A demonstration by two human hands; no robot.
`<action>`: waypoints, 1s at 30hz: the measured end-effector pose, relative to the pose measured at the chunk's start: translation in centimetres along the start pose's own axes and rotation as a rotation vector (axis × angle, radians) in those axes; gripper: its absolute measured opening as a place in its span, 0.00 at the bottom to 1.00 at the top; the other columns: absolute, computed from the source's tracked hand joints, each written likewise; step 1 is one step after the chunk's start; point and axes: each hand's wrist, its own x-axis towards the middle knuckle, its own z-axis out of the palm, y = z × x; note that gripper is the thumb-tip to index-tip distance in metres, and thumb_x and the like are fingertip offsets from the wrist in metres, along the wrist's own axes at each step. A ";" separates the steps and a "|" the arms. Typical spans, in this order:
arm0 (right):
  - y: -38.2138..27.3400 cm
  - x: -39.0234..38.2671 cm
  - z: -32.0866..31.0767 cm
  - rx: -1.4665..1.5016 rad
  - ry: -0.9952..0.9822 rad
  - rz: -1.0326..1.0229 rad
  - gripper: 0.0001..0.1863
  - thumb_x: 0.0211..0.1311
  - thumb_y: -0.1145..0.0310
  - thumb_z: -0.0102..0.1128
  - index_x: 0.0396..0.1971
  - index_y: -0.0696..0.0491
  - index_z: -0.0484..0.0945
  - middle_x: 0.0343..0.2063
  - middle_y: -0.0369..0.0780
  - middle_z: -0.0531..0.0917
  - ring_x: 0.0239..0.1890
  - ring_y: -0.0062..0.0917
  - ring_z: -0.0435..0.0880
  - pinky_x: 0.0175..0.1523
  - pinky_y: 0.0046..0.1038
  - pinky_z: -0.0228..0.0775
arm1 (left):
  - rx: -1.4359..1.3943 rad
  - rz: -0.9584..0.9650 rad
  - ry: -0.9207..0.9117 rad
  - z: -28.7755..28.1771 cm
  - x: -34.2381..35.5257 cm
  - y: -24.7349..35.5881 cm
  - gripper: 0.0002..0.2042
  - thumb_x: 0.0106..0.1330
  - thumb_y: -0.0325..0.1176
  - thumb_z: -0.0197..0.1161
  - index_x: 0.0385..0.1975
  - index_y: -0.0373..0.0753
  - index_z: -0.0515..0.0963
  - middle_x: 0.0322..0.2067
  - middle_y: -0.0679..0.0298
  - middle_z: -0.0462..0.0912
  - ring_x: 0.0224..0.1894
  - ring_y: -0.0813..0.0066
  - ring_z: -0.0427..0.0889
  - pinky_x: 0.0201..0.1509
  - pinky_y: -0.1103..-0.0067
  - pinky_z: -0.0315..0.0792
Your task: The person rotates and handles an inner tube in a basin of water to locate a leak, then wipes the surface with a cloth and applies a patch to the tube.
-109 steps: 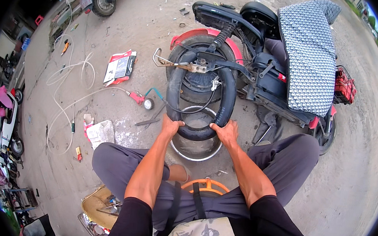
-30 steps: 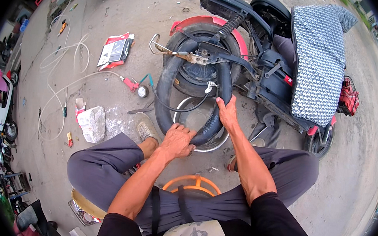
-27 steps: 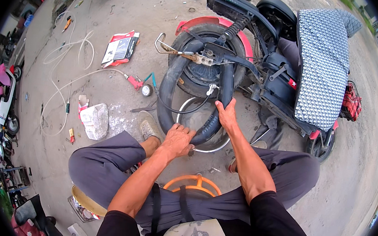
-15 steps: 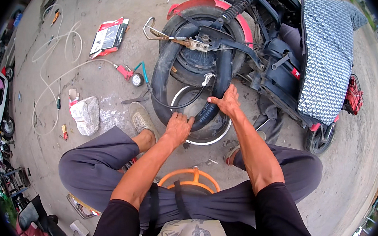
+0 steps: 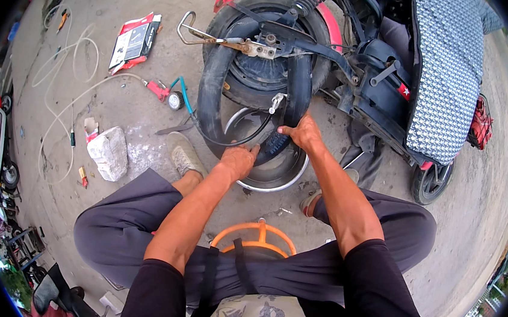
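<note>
A black inflated inner tube [image 5: 213, 88] loops down from the scooter's rear wheel, its lower end over a metal basin [image 5: 295, 179] on the ground. My left hand [image 5: 239, 159] is closed on the bottom left of the tube, its fingertips partly hidden. On the tube's right side, my right hand [image 5: 304, 133] grips with the thumb on top and the fingers out of sight behind. A silver air chuck [image 5: 277, 102] sits at the tube's inner right side. From it, a dark hose runs across the loop to a red-handled inflator [image 5: 158, 91] with a round gauge [image 5: 175, 100].
The scooter [image 5: 374, 78] lies beyond, with a patterned cover [image 5: 448, 79] at right. Left are a red-and-white package [image 5: 134, 44], a coiled clear hose [image 5: 64, 119] and a whitish block [image 5: 109, 153]. An orange round frame [image 5: 261, 231] stands between my legs.
The whole view has shifted slightly. Both hands keep their hold on the inner tube, and its lower end sits a little farther from the basin's near rim.
</note>
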 end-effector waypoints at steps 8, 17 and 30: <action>2.8 1.5 1.4 0.018 -0.068 -0.031 0.34 0.41 0.59 0.83 0.50 0.56 0.80 0.49 0.54 0.81 0.54 0.49 0.80 0.58 0.42 0.73 | -0.067 0.041 0.008 -2.0 0.9 0.1 0.47 0.60 0.30 0.67 0.77 0.56 0.45 0.38 0.53 0.85 0.43 0.55 0.86 0.62 0.57 0.70; 2.2 0.4 1.9 -0.044 0.031 -0.122 0.30 0.46 0.59 0.80 0.51 0.49 0.79 0.48 0.50 0.78 0.55 0.49 0.78 0.58 0.44 0.72 | -0.165 -0.041 -0.015 -1.7 3.1 0.3 0.43 0.63 0.27 0.63 0.76 0.63 0.49 0.41 0.52 0.85 0.46 0.57 0.85 0.64 0.52 0.66; 1.6 -0.2 1.9 -0.136 0.079 -0.053 0.31 0.50 0.54 0.77 0.52 0.50 0.75 0.49 0.44 0.79 0.49 0.49 0.82 0.51 0.47 0.74 | -0.196 -0.086 -0.025 -1.6 4.2 0.4 0.41 0.60 0.24 0.62 0.74 0.60 0.56 0.38 0.52 0.85 0.49 0.55 0.83 0.57 0.57 0.69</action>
